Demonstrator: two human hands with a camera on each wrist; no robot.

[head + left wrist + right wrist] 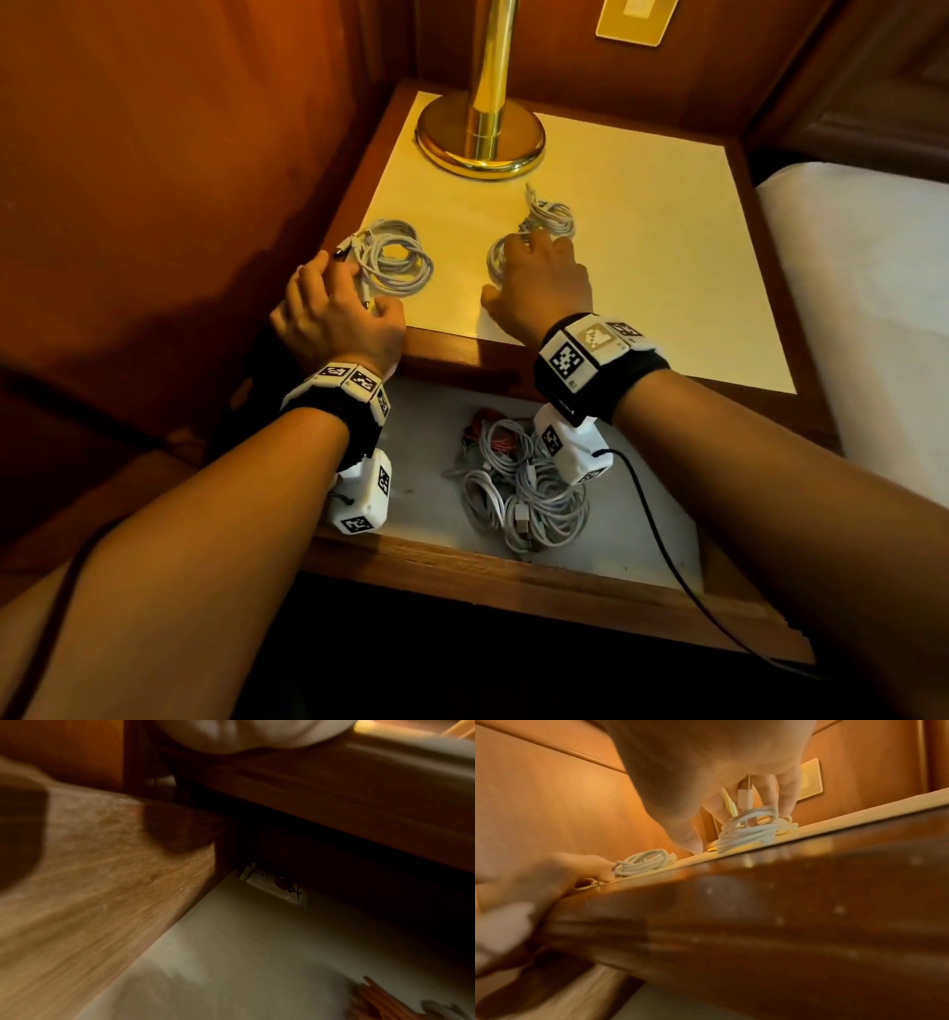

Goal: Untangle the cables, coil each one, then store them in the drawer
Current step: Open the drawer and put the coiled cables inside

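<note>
The wooden bedside desk with a cream inlaid top (pixel 642 246) carries everything within reach of the two hands; its open wooden drawer with a pale grey floor (pixel 426 493) lies below both wrists, nearer the person than either grip. A polished brass lamp base and stem (pixel 480 139) stands beyond the hands, farther from the person than both coils. On the drawer floor, beneath the right wrist, lies a loose heap of white cables with a red one among them (pixel 524 493).

The left hand (pixel 339 318) rests at the desk's near left edge, its fingers loosely curled over the plug ends of a flat coil of white cable (pixel 395 257), which spreads just beyond and to the right of that grip; whether the fingers pinch the plugs or merely touch them cannot be told. The right hand (pixel 544 277) reaches down onto a second white coiled cable (pixel 500 257), its fingertips set around the coil and touching it, the thumb spread toward the desk edge; the right wrist view shows the fingers (pixel 786 801) bent down at the coil's (pixel 746 829) far side, the grip not fully closed. A smaller bundled white cable (pixel 552 216) lies just past the right fingertips. In the left wrist view, a small white printed packet (pixel 275 884) lies at the drawer's back, under the desk.
</note>
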